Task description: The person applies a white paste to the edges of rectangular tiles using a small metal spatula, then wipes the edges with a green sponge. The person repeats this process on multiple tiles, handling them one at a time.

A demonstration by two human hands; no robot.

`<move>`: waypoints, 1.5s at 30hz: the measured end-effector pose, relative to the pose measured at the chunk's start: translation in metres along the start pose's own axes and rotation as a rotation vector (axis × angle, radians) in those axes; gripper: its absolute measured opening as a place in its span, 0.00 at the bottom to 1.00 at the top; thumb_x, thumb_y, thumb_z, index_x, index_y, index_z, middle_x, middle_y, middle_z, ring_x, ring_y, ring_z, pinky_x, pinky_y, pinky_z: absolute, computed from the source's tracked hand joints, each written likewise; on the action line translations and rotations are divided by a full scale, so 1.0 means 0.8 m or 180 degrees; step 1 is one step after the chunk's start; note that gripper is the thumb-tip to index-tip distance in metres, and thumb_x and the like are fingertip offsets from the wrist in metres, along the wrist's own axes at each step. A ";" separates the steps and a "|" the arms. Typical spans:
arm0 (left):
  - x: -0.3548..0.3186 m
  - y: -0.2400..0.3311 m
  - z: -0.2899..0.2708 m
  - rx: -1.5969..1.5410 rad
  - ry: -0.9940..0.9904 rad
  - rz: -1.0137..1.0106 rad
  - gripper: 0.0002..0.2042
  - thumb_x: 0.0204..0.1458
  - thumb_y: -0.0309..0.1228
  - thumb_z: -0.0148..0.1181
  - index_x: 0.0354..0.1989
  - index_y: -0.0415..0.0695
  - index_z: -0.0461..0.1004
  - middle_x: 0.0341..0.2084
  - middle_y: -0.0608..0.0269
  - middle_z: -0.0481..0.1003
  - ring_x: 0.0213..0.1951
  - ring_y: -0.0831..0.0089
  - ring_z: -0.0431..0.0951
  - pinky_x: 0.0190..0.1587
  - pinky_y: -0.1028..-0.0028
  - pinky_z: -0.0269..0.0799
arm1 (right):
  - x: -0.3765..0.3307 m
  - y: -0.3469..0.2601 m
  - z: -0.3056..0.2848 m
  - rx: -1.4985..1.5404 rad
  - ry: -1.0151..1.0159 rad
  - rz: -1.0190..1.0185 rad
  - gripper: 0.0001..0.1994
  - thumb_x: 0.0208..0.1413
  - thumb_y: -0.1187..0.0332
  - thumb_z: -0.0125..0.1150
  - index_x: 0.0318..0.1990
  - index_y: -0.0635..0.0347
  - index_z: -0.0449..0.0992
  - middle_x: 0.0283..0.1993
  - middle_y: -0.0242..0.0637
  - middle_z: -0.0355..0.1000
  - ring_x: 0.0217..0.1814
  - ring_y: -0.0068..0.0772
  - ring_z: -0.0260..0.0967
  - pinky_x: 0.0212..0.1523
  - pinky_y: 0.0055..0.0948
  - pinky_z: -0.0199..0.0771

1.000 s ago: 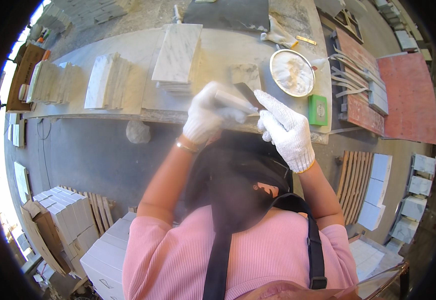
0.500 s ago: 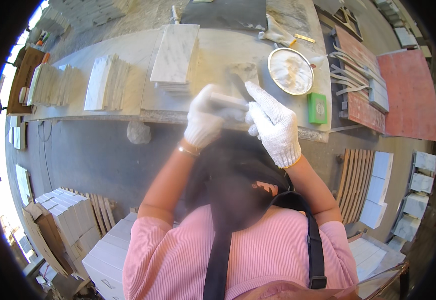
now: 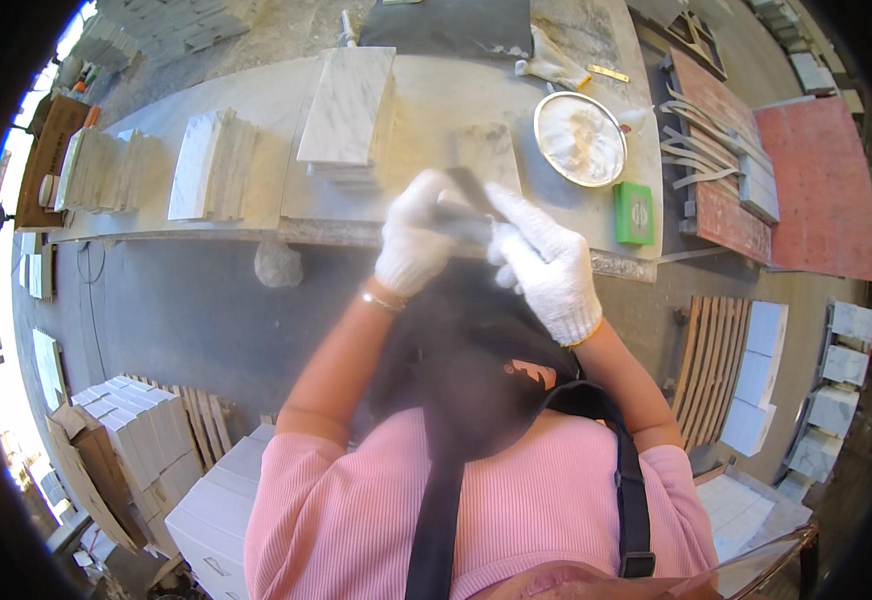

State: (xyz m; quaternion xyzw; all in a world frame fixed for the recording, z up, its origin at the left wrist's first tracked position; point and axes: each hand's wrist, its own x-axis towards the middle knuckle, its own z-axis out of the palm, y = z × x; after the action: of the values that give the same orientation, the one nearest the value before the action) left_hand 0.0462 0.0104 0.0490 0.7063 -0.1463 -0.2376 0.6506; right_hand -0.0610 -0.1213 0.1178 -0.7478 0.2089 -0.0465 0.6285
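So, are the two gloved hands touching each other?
Touching. The head view shows the left hand and right hand meeting around a blurred dark flat piece.

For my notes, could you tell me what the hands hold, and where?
Both hands, left and right, grip a dark flat strip at its lower end.

We see both white-gloved hands raised together: left hand [image 3: 418,245] and right hand [image 3: 546,262] pinch a dark flat strip [image 3: 468,190] between them. Behind: grey stone workbench [image 3: 256,150], stacked white marble tiles [image 3: 348,105], round metal dish [image 3: 580,139], green rectangular pad [image 3: 634,212].
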 end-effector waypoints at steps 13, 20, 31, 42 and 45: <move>-0.002 -0.012 -0.008 -0.0293 -0.0070 0.0377 0.20 0.40 0.11 0.71 0.42 0.41 0.74 0.35 0.67 0.79 0.39 0.79 0.77 0.43 0.73 0.77 | -0.019 -0.005 -0.056 0.0150 0.0555 0.0281 0.23 0.67 0.74 0.57 0.69 0.58 0.73 0.36 0.32 0.78 0.30 0.17 0.70 0.31 0.20 0.71; -0.010 0.010 -0.027 -0.0607 -0.0517 0.0523 0.16 0.51 0.27 0.73 0.47 0.40 0.78 0.32 0.68 0.77 0.36 0.77 0.78 0.39 0.73 0.77 | -0.026 0.023 -0.087 0.0187 0.0647 0.0149 0.23 0.66 0.72 0.59 0.68 0.59 0.73 0.41 0.32 0.80 0.35 0.21 0.76 0.35 0.22 0.74; 0.001 -0.061 0.033 -0.4347 -0.1895 -0.2253 0.38 0.64 0.70 0.42 0.67 0.49 0.66 0.50 0.51 0.77 0.34 0.65 0.77 0.25 0.73 0.72 | -0.008 0.076 -0.177 -0.0537 0.1522 -0.0322 0.19 0.67 0.74 0.58 0.65 0.61 0.76 0.34 0.30 0.76 0.29 0.15 0.68 0.31 0.18 0.70; -0.031 -0.020 0.063 -0.3972 -0.2232 -0.2694 0.35 0.70 0.61 0.38 0.67 0.41 0.65 0.49 0.44 0.78 0.28 0.62 0.80 0.19 0.71 0.70 | 0.102 0.103 -0.214 -0.3338 0.1443 0.0024 0.14 0.63 0.50 0.58 0.54 0.30 0.82 0.46 0.45 0.82 0.46 0.53 0.80 0.47 0.49 0.79; -0.032 -0.010 0.064 -0.3300 -0.2446 -0.2250 0.29 0.71 0.54 0.43 0.63 0.40 0.69 0.45 0.46 0.80 0.26 0.65 0.80 0.17 0.75 0.66 | 0.110 0.089 -0.208 -0.3461 0.1114 0.0194 0.15 0.64 0.49 0.57 0.55 0.32 0.82 0.47 0.45 0.82 0.50 0.51 0.79 0.49 0.48 0.78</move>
State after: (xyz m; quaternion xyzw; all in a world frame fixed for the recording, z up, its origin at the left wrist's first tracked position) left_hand -0.0032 -0.0189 0.0429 0.1799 0.0035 -0.7026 0.6884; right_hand -0.0542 -0.3157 0.0663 -0.9384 0.3253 -0.0373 0.1106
